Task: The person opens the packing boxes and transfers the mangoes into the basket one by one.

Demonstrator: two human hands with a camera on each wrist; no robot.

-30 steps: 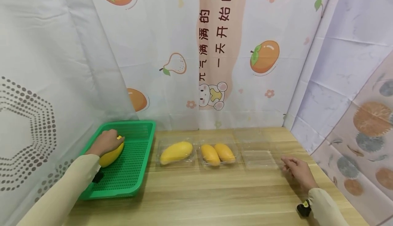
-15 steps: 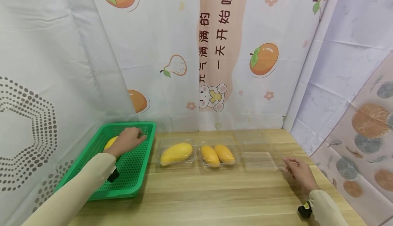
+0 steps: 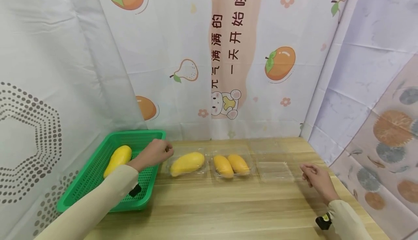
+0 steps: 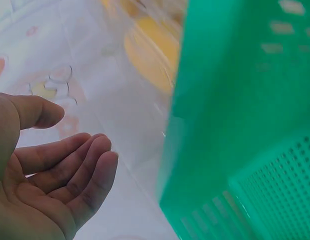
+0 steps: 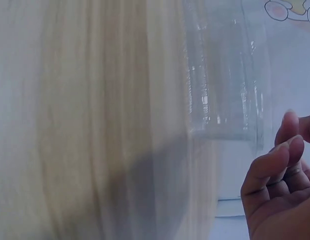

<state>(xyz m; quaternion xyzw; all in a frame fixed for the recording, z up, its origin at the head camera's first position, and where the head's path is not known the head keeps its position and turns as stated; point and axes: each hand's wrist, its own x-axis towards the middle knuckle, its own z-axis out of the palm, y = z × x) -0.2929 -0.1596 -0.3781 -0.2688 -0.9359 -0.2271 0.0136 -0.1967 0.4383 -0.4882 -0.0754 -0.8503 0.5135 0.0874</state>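
My left hand hovers over the right rim of the green basket. It holds nothing; in the left wrist view its fingers are loosely bent and the thumb stands apart from them. A large yellow mango lies in the basket, to the left of that hand. Just right of the hand is a clear plastic box with another large yellow mango. Above the table at the right, my right hand hangs with loosely curled fingers and nothing in them. Nearest to it stands a clear plastic box with no fruit inside.
Between the large-mango box and the fruitless box stands another clear box holding two smaller orange-yellow mangoes. All the boxes line up along the back of the wooden table. Printed curtains close off the back and both sides.
My left hand has let go of the mango in the basket and moved right, up to the basket's rim. The mango stays in the basket. My right hand has hardly moved.
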